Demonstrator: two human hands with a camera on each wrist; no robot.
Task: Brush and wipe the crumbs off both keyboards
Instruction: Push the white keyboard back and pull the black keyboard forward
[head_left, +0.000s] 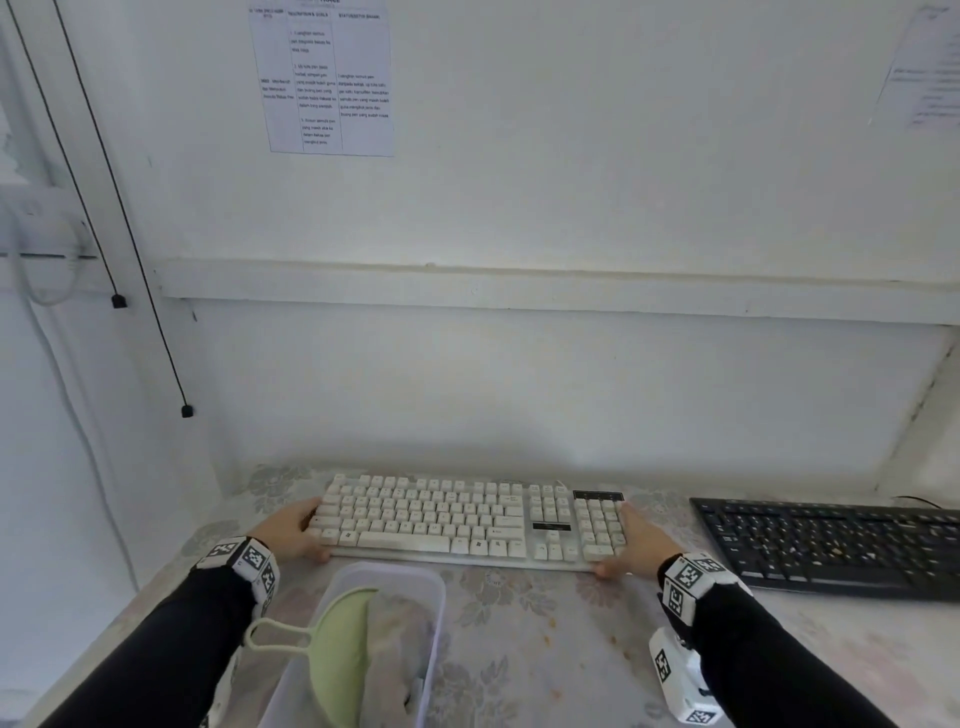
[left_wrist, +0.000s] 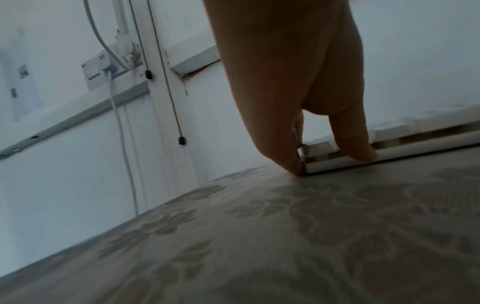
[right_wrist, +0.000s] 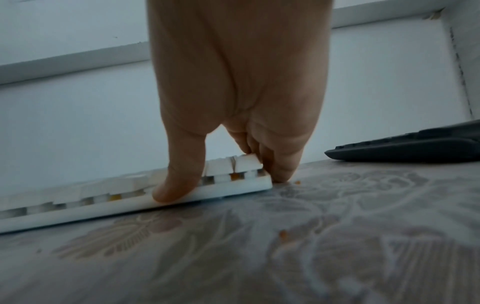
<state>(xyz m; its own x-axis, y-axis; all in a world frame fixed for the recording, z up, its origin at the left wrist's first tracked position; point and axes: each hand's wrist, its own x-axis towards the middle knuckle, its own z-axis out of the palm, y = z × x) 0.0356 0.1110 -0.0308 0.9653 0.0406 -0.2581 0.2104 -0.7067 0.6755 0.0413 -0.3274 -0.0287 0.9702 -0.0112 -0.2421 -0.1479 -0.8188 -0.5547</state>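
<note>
The white keyboard (head_left: 470, 522) lies flat on the flower-patterned tablecloth (head_left: 545, 639), near the wall and just beyond a clear plastic tub (head_left: 435, 613), and it is held at both short ends. The left hand (head_left: 291, 530) grips the left end, thumb on the front edge and fingers (left_wrist: 288, 156) wrapped round the corner down to the cloth; the right hand (head_left: 636, 543) grips the right end the same way, its thumb (right_wrist: 179, 181) pressed on the front rim and the other fingers curled round the side by the number pad. This looks like the start of lifting or tipping the board to shake its crumbs out, and orange crumbs (right_wrist: 115, 197) do show wedged under the keycaps in the right wrist view. To do it well, I would keep both grips on the frame, not on the keys, raise both ends evenly, turn it face-down over bare cloth away from the tub, and tap gently so loose bits drop. A few crumbs (right_wrist: 283, 233) already lie on the cloth near the right hand and will need wiping. The tub holds a green brush (head_left: 337, 660) with a loop handle and a crumpled cloth (head_left: 400, 649), within easy reach. The black keyboard (head_left: 831, 545) sits well to the right, with specks on its keys, apparently not yet cleaned.
</note>
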